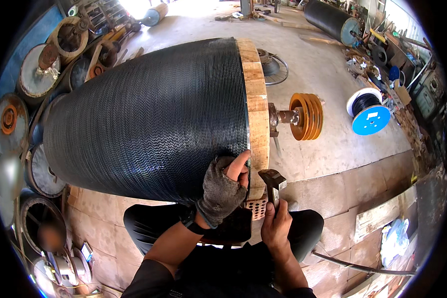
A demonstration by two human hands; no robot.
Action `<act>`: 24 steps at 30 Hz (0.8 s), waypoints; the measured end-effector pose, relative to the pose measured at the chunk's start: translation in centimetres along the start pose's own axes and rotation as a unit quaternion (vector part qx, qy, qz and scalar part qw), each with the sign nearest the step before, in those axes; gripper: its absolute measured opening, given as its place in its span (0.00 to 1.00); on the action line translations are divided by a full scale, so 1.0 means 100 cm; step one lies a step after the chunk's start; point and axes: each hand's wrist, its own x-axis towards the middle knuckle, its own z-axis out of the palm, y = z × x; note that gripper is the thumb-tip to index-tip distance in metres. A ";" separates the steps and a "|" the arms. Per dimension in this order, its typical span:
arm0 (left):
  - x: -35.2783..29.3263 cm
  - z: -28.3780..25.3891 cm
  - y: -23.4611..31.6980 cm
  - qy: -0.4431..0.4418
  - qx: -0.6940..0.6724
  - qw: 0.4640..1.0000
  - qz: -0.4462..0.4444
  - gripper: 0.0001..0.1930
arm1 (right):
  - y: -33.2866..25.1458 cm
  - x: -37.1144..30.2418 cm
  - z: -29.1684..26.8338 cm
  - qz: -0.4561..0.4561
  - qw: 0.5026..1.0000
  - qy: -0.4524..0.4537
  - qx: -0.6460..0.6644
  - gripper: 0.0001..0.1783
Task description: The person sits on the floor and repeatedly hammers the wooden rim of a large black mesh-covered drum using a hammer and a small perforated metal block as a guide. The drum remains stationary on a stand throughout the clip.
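A large drum (149, 114) wound in rows of black ridged strand lies in front of me. Pale wooden blocks (256, 99) ring its right end. My left hand (223, 186), in a grey fingerless glove, rests against the drum's lower right edge, beside the wood. One bare finger reaches up along the seam and others curl in; whatever they grip is hidden. My right hand (277, 223) is wrapped round a hammer (272, 184), its metal head raised just right of the wooden rim and apart from it.
An orange grooved pulley (308, 116) sits on the drum's shaft (285, 117). A blue-sided cable spool (371, 119) stands to the right. Old rollers (39, 74) crowd the left side. A perforated brick (256, 208) lies under the drum's near end. A rod (362, 268) crosses the floor at lower right.
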 end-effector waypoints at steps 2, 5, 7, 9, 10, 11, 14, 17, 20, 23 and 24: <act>0.002 -0.002 0.001 0.002 -0.006 1.000 -0.007 0.32 | -0.001 0.001 0.000 -0.001 1.000 -0.001 0.000 0.15; 0.004 0.002 0.004 -0.002 0.007 1.000 -0.017 0.33 | -0.005 0.002 0.002 -0.005 1.000 0.000 0.004 0.15; 0.006 0.016 0.006 0.018 0.007 1.000 -0.019 0.35 | -0.010 0.005 0.002 -0.014 1.000 0.005 0.005 0.15; 0.007 0.016 0.009 0.025 0.005 1.000 -0.011 0.39 | -0.018 0.003 -0.001 -0.026 1.000 0.017 0.001 0.15; 0.005 0.019 0.007 0.019 0.011 0.999 -0.024 0.39 | -0.020 0.003 -0.002 -0.032 0.999 0.024 -0.003 0.16; 0.000 0.024 0.002 0.013 0.018 0.999 -0.036 0.38 | -0.020 0.004 -0.003 -0.043 0.999 0.027 -0.016 0.15; -0.002 0.026 0.002 0.018 0.054 0.998 -0.036 0.37 | -0.030 0.014 -0.003 -0.018 0.996 -0.006 -0.082 0.13; -0.002 0.026 0.005 0.019 0.079 0.996 -0.028 0.37 | -0.026 0.010 -0.006 -0.052 0.998 0.038 -0.008 0.10; -0.001 0.026 0.007 0.005 0.068 0.997 -0.037 0.38 | -0.030 0.008 -0.006 -0.060 0.997 0.042 -0.024 0.10; -0.004 0.025 0.006 0.023 0.060 0.997 -0.037 0.39 | -0.025 0.015 0.001 -0.035 0.998 0.026 -0.053 0.09; -0.006 0.024 0.007 0.035 0.061 0.997 -0.035 0.39 | -0.023 0.010 0.000 -0.048 0.998 0.043 -0.010 0.11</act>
